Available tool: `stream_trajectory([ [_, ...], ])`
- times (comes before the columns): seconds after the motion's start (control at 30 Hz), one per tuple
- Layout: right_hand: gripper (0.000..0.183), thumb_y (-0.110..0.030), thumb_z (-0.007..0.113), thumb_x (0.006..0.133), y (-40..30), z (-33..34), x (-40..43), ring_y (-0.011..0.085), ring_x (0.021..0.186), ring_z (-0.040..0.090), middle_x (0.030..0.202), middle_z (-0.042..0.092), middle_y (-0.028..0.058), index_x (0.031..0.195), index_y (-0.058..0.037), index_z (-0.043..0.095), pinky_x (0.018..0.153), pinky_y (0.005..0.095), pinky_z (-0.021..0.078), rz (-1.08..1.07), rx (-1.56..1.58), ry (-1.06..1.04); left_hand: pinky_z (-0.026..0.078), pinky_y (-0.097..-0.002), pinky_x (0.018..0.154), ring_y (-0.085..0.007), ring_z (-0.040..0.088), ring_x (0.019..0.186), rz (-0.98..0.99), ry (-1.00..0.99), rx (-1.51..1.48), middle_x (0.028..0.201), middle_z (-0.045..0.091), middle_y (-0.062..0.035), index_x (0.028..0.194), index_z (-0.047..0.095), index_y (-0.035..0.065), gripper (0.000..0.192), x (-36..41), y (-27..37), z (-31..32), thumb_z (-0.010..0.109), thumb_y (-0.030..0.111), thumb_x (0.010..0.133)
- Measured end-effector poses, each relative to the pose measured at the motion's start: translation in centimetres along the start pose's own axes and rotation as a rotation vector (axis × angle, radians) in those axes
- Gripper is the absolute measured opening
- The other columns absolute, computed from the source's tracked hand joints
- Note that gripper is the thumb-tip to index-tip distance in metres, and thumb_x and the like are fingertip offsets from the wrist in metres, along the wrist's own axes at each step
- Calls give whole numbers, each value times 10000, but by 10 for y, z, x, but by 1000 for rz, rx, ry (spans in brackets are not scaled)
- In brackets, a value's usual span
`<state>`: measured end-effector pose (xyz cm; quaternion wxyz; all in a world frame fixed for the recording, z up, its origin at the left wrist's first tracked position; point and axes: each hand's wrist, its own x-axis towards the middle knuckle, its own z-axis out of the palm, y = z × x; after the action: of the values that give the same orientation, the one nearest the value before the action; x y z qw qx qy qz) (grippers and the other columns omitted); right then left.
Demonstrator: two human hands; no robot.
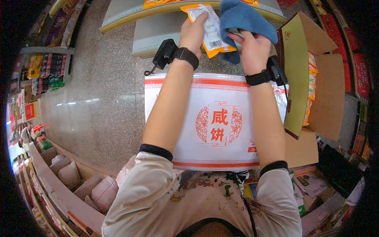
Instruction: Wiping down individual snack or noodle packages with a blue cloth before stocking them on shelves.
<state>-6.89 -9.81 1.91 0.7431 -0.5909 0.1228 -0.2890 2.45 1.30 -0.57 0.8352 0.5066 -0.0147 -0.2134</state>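
Note:
My left hand point(192, 35) grips an orange-and-white plastic food packet point(214, 34), its back with a barcode turned up and the thumb lying on top. In my right hand point(256, 50) is a blue cloth point(247, 17), bunched over the fingers and hanging just beside the packet's right edge. Some of the right fingers are hidden under the cloth. Below both forearms lies a white carton point(183, 118) with red printed bands and a red round emblem. Beyond the hands is a grey shelf point(154, 34) with a pale yellow front edge.
More orange packets point(157, 3) lie on the upper shelf. At right stands an open cardboard box point(328, 91) holding several orange packets point(311, 80), its flap point(296, 77) raised near my right forearm. Bins with white sacks point(103, 189) line the lower left. Speckled floor point(100, 97) stretches left.

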Motion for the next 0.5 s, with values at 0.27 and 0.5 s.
stream_trajectory([
  [0.27,157,-84,614,806,-7,-4,2,164,823,586,903,642,55,917,25,639,741,296,449,-26,-155,303,520,-329,718,-203,644,832,-201,-96,-29,986,637,-109,1108,525,-26,319,-5,2,4,552,191,876],
  [0.5,294,-234,615,803,2,-7,3,221,890,608,932,666,93,977,0,647,810,319,441,42,-416,-147,503,-302,714,-168,632,824,25,-118,-83,984,641,-81,1109,547,-19,324,-6,5,12,555,222,892],
])
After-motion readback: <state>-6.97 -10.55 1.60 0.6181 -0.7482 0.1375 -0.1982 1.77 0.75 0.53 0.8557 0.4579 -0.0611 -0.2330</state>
